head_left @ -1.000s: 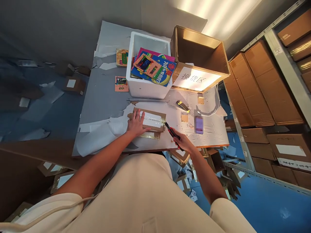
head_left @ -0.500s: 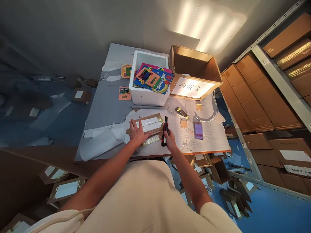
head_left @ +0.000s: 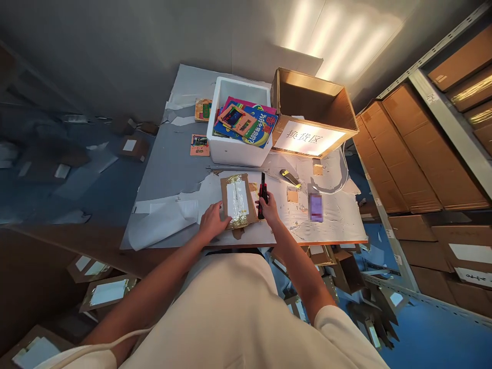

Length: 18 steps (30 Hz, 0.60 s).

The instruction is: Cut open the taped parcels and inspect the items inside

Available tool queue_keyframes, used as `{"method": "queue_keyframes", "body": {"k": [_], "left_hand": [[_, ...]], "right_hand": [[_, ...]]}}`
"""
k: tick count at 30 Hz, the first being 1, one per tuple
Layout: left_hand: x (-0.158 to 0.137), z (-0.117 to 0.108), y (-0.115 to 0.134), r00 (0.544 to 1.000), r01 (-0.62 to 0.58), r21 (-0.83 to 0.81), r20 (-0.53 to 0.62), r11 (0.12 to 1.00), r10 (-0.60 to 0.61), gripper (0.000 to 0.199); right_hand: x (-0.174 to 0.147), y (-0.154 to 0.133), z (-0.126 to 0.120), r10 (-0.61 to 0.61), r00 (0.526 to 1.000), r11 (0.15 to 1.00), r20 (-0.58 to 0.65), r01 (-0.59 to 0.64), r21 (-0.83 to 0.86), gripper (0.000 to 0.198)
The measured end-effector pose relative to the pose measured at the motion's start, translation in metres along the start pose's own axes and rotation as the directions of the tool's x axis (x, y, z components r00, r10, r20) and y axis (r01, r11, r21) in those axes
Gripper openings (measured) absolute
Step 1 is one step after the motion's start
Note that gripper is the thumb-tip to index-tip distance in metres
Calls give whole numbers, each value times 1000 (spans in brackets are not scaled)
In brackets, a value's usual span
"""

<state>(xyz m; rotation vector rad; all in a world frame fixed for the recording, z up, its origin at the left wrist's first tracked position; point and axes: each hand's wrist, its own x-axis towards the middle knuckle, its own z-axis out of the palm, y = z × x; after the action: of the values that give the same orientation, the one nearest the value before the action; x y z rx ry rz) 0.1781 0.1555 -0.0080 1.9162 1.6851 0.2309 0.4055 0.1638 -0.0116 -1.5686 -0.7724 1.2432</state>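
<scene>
A flat brown cardboard parcel (head_left: 237, 200) with a white label and shiny tape lies lengthwise on the table (head_left: 169, 169) near its front edge. My left hand (head_left: 211, 220) rests on the parcel's near left corner, fingers spread against it. My right hand (head_left: 269, 207) is shut on a red and black utility knife (head_left: 262, 193), which points away from me along the parcel's right edge.
A white foam box (head_left: 230, 148) of colourful books stands behind, with an open cardboard box (head_left: 311, 107) bearing a paper sign to its right. A yellow cutter (head_left: 289, 177), a phone (head_left: 315, 207) and torn paper lie on the table. Shelves of cartons stand at right; cardboard scraps litter the floor.
The parcel has been turned from lying crosswise to lengthwise. My left hand slid to its near corner. The knife hand moved from the front right to the parcel's right edge.
</scene>
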Motion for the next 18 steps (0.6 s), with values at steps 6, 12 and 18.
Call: {"method": "queue_keyframes", "body": {"k": [6, 12, 18], "left_hand": [[87, -37, 13, 961, -269, 144, -22, 952, 275, 93], [120, -42, 19, 931, -323, 195, 241, 926, 274, 96], [51, -41, 13, 996, 74, 303, 34, 950, -88, 105]], "right_hand": [[-88, 31, -27, 156, 988, 983, -18, -154, 97, 42], [-112, 53, 1, 302, 947, 905, 106, -320, 279, 44], [-48, 31, -11, 85, 995, 974, -44, -74, 213, 38]]}}
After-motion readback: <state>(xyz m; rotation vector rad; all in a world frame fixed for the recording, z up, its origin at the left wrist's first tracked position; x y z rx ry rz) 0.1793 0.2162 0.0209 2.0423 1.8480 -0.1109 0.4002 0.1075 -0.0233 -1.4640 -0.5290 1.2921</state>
